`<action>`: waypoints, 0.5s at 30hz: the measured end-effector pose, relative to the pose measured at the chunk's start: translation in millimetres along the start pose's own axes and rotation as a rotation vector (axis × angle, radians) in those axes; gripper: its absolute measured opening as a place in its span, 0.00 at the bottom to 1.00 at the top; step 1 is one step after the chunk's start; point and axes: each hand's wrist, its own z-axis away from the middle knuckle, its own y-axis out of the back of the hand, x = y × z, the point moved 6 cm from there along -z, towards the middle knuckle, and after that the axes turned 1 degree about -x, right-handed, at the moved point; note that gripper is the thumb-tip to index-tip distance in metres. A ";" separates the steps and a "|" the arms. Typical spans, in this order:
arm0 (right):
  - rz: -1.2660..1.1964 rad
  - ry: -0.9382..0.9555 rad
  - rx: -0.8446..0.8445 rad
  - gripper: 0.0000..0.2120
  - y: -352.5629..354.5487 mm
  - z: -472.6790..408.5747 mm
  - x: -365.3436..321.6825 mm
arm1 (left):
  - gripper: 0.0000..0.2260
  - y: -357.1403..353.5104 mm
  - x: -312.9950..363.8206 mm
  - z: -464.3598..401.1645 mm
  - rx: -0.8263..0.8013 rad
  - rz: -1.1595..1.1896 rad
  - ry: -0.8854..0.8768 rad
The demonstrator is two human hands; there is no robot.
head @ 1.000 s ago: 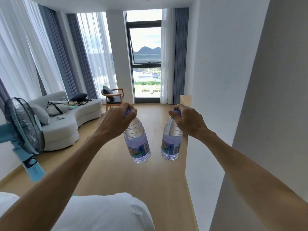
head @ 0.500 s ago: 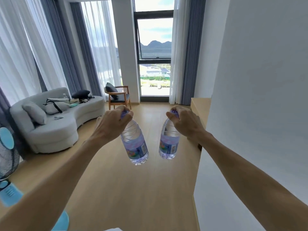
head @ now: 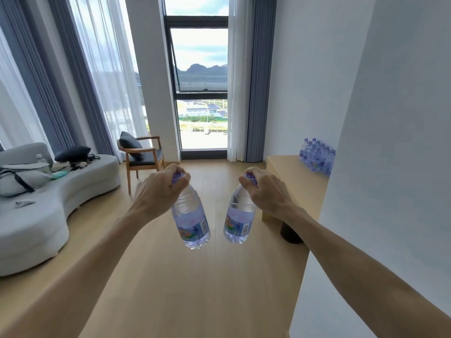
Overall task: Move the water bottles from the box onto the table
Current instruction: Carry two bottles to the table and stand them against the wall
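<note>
My left hand [head: 157,192] grips the purple cap of a clear water bottle [head: 191,222] that hangs down from it. My right hand [head: 264,191] holds a second water bottle [head: 239,222] the same way, by its cap. Both bottles have blue labels and dangle over the wooden floor, side by side and apart. To the right, a light wooden table [head: 290,172] stands against the white wall, with several water bottles [head: 317,156] grouped at its far end, partly hidden by the wall corner. The box is not in view.
A white wall corner [head: 366,167] juts in at the right, close to my right arm. A grey sofa [head: 36,215] lines the left side, a wooden armchair [head: 141,154] stands by the window. A dark round object [head: 290,231] sits on the floor under the table.
The view has moved forward and turned right: the fan has left the frame, and the table with its bottles has come into sight. Both hands still carry their bottles in front.
</note>
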 end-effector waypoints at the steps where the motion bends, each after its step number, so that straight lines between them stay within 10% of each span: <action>1: 0.000 -0.009 0.007 0.15 -5.5 -14.0 8.7 | 0.07 -6.6 -7.0 -15.5 0.003 0.003 -0.005; 15: 0.005 -0.057 -0.005 0.15 -93.7 -211.7 168.4 | 0.08 -147.7 -98.5 -237.3 -0.021 0.047 -0.054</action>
